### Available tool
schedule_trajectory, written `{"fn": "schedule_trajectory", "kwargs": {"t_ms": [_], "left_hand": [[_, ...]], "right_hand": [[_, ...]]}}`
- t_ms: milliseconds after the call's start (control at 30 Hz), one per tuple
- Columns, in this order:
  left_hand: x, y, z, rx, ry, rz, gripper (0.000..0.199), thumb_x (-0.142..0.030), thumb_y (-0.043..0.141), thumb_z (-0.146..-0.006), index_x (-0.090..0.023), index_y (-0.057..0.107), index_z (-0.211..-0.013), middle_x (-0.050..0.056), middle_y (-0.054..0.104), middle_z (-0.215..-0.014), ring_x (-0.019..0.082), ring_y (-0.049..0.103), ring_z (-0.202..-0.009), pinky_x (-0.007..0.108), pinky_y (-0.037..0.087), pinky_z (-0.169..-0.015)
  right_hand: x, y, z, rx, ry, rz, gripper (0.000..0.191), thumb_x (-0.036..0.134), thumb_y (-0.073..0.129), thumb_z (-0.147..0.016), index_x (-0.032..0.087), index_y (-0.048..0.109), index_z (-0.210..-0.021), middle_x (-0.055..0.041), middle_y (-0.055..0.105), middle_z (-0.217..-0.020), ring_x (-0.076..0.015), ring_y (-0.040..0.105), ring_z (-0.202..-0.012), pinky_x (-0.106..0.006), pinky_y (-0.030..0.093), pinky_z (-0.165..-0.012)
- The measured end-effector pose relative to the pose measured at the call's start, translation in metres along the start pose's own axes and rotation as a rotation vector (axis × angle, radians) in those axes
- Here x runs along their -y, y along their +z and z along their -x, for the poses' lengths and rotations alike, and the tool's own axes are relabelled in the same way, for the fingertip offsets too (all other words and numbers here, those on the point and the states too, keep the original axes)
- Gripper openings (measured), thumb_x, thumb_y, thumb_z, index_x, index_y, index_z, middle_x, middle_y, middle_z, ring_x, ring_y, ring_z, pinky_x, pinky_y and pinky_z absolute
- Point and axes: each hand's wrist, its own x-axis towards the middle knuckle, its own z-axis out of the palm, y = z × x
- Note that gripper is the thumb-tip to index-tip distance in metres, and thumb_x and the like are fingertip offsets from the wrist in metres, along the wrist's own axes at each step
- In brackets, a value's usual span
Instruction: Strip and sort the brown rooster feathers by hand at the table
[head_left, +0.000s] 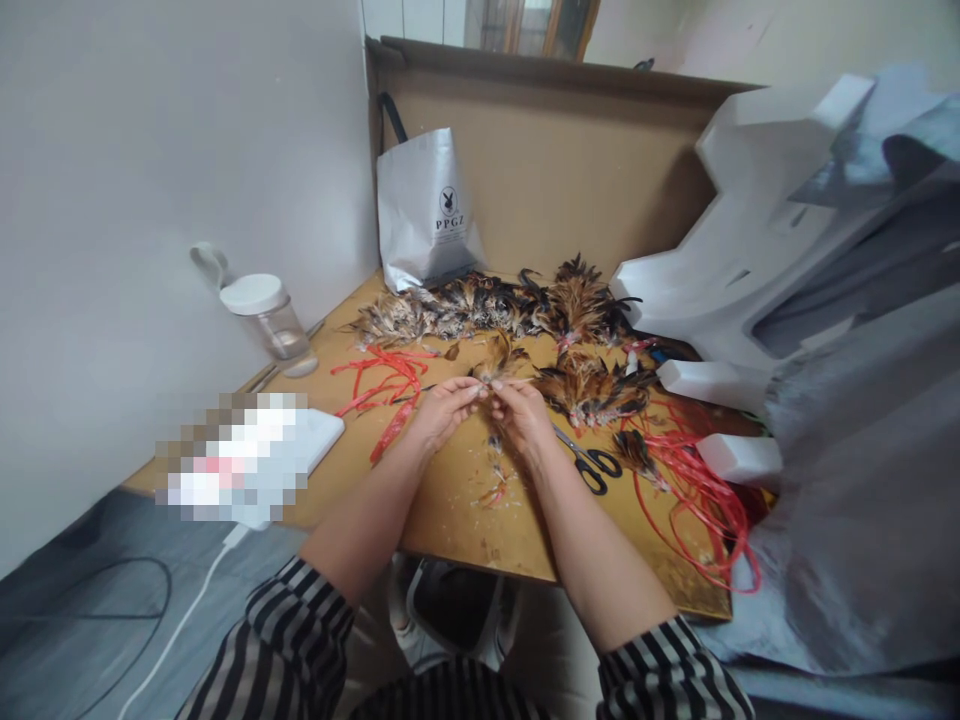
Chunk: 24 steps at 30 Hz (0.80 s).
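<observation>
Over the middle of the yellow table, a small bunch of brown feathers stands up between my hands. My left hand pinches its base from the left. From the right, my right hand grips the same base with closed fingers, close to the left fingertips. Just right of my right hand lie black-handled scissors. A larger pile of brown and black feathers is beyond them. Small feather scraps are scattered below my hands.
Feather bundles line the back, before a silver bag. Red strips lie left and right. A lidded jar and a blurred white device are left. White foam stands right.
</observation>
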Motion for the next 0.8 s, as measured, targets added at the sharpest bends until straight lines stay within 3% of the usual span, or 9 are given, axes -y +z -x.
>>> {"fn": "schedule_trajectory", "kwargs": {"t_ms": [267,567,800], "left_hand": [[-0.003,0.004,0.006,0.017,0.008,-0.159,0.026,-0.033,0.070,-0.064,-0.015,0.064,-0.082,0.002,0.063,-0.079,0.008,0.057,-0.068,0.020,0.043,-0.063],[-0.001,-0.001,0.000,-0.018,0.032,-0.226,0.027,-0.035,0.072,-0.061,-0.014,0.057,-0.070,-0.004,0.051,-0.058,0.003,0.043,-0.047,0.016,0.031,-0.045],[0.002,-0.007,-0.005,-0.104,0.109,-0.333,0.026,-0.037,0.069,-0.063,-0.014,0.059,-0.069,-0.002,0.055,-0.058,0.004,0.042,-0.045,0.018,0.031,-0.044]], "right_hand": [[0.002,0.001,0.002,-0.077,-0.012,0.130,0.027,0.035,0.074,-0.054,0.016,0.056,-0.061,0.0057,0.049,-0.046,-0.0052,0.036,-0.040,-0.018,0.025,-0.039],[-0.010,-0.010,-0.004,-0.005,-0.166,0.458,0.021,0.034,0.069,-0.059,0.016,0.059,-0.065,0.0018,0.059,-0.061,-0.0097,0.049,-0.054,-0.023,0.038,-0.055],[-0.005,-0.007,-0.001,-0.120,-0.267,0.538,0.022,0.038,0.064,-0.066,0.018,0.058,-0.071,0.0031,0.053,-0.057,-0.0096,0.043,-0.049,-0.022,0.036,-0.049]]}}
